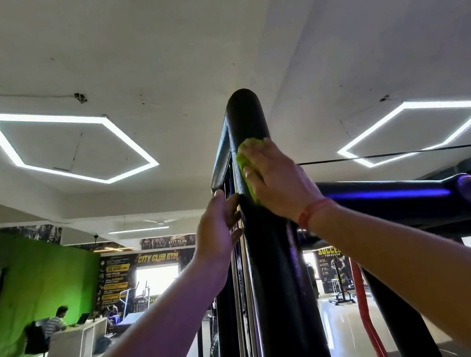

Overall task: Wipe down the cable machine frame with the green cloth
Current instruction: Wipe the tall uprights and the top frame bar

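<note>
From my remote station, the white ceiling (177, 35) fills the upper view, with two lit hexagon lights (66, 144) set into it. Below it rises the cable machine frame (273, 263), its black upright post running up the middle to a rounded top, with a thick black crossbar (397, 195) branching off to the right and chrome guide rods (244, 283) just left of the post. A green backdrop (31, 285) hangs far left, beside a pale worktop (75, 337) where a seated person (56, 321) sits. I see both bare forearms reaching up. The right hand (280, 181), a red thread (314, 211) at its wrist, lies flat against the post near the top, fingers straight, pressing the green cloth (243, 159) to the metal; the cloth shows at the fingertips and along the hand's left edge. The left hand (220, 229) rests lower on the post's left side, its grip loosely spread, fingers touching the post and holding nothing.
</note>
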A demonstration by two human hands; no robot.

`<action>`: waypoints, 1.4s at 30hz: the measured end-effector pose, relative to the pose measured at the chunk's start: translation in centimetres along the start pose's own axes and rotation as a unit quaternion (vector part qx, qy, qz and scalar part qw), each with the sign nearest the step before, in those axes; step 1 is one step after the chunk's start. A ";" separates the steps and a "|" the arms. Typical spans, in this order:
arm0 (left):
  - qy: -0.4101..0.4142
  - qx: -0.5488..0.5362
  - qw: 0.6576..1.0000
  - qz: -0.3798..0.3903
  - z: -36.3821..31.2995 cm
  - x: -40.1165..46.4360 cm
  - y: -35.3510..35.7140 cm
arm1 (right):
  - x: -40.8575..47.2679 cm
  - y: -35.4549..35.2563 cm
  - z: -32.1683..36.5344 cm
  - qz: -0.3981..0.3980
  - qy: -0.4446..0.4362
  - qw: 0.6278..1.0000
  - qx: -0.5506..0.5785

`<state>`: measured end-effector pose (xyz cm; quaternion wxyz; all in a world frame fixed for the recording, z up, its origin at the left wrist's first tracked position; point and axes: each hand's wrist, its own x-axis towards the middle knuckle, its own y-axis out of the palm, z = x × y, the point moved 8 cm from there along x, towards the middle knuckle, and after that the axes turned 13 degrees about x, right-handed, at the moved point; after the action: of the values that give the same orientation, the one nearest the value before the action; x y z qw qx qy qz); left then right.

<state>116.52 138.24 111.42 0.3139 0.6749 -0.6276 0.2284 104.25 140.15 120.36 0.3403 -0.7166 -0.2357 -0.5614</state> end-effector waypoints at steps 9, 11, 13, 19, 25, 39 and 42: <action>-0.017 0.011 1.000 0.001 1.1 -1.8 -0.5 | -6.8 1.1 1.7 0.035 -0.014 0.994 -0.106; -0.022 0.013 1.000 -0.004 1.3 -2.1 -0.4 | -5.4 0.3 1.2 0.027 -0.021 0.993 -0.115; -0.025 0.014 1.000 -0.011 1.4 -2.4 -0.6 | -3.5 -0.3 0.4 0.007 0.014 0.996 -0.085; -0.043 0.031 0.999 0.006 3.2 -5.1 -1.1 | -11.1 1.5 2.8 0.026 -0.016 1.000 0.000; -0.049 0.030 0.998 -0.009 5.6 -7.1 -1.7 | -9.5 0.9 1.5 -0.003 0.003 0.999 0.050; -0.108 0.045 0.992 -0.050 10.6 -16.7 -2.0 | -21.3 1.7 3.9 0.112 -0.143 0.982 0.058; -0.146 0.039 0.987 -0.061 12.5 -18.9 -2.3 | -20.0 0.8 3.6 0.107 -0.164 0.978 0.067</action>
<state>115.74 142.72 89.14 0.2059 0.7499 -0.6147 0.1322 101.97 143.20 100.43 0.4024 -0.7953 -0.2480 -0.3794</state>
